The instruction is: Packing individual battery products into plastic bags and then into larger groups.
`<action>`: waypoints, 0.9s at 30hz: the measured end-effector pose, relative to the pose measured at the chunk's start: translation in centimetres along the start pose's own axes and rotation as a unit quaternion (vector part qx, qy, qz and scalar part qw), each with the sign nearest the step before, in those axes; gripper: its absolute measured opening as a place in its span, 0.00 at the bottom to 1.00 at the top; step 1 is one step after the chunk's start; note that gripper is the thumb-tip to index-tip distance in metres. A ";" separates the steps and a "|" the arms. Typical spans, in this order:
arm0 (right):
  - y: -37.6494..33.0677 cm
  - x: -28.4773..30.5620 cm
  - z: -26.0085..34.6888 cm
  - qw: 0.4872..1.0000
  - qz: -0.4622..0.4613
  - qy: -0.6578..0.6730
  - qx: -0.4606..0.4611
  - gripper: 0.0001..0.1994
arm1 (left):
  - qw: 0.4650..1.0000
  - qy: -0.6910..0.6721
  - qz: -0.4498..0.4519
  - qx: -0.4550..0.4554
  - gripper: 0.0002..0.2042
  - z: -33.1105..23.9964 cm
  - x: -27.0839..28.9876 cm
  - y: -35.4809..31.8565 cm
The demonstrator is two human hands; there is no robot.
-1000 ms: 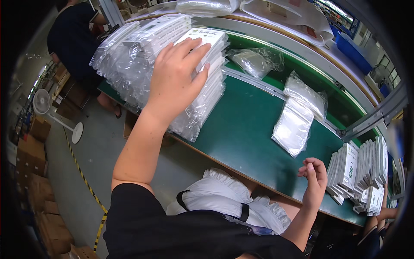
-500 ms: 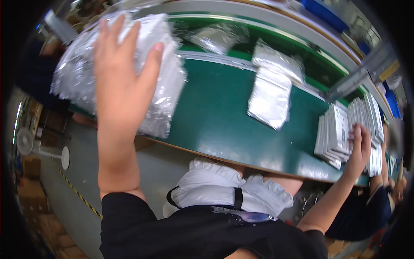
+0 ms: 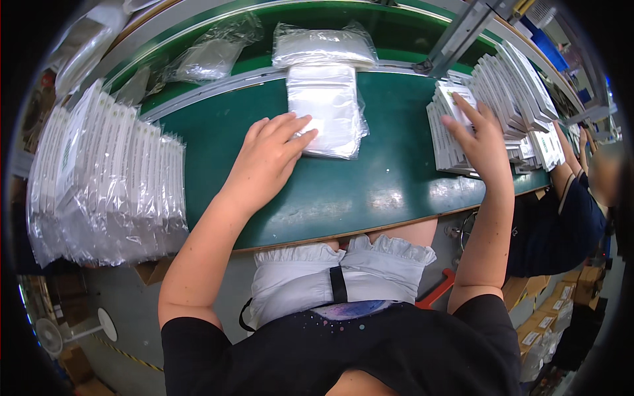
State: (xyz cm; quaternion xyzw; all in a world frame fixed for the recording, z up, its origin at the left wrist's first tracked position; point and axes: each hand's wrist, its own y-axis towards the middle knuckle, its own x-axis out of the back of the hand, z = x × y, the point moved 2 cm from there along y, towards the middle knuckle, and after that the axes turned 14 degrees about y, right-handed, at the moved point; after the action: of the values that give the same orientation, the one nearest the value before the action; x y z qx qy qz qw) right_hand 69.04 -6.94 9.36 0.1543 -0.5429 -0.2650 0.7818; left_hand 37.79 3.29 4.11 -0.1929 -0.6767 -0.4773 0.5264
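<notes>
While the left hand (image 3: pixel 267 155) rests open, fingertips touching the stack of clear plastic bags (image 3: pixel 327 109), the right hand (image 3: pixel 482 142) lies open-fingered on upright white packets (image 3: pixel 456 129) on the green table (image 3: pixel 356 191).

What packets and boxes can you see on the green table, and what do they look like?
Stack of clear plastic bags: middle of the green table, flat, see-through; left hand rests on its edge.
Row of bagged white packs: far left, upright, shiny.
Row of white cards: right side, upright, thin; right hand touches them.
Loose clear bags: back left, crumpled.
</notes>
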 end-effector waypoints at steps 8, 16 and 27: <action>-1.0 1.2 4.1 0.986 -0.008 0.154 -0.062 0.28 | 1.000 -0.014 -0.004 0.000 0.14 0.1 -0.8 1.5; -4.8 -5.5 5.0 0.427 0.192 0.836 -0.287 0.20 | 0.990 -0.087 -0.096 0.061 0.12 -1.0 0.3 2.4; -4.1 -10.0 9.7 0.357 0.307 0.828 -0.304 0.30 | 0.952 -0.240 -0.003 0.191 0.10 0.4 0.5 2.0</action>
State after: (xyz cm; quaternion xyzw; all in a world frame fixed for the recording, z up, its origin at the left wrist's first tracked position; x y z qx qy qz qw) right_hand 56.33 -3.97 3.06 -0.1298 0.4865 0.1085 0.8572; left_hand 38.90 4.47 5.41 -0.1956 -0.8622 -0.2807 0.3736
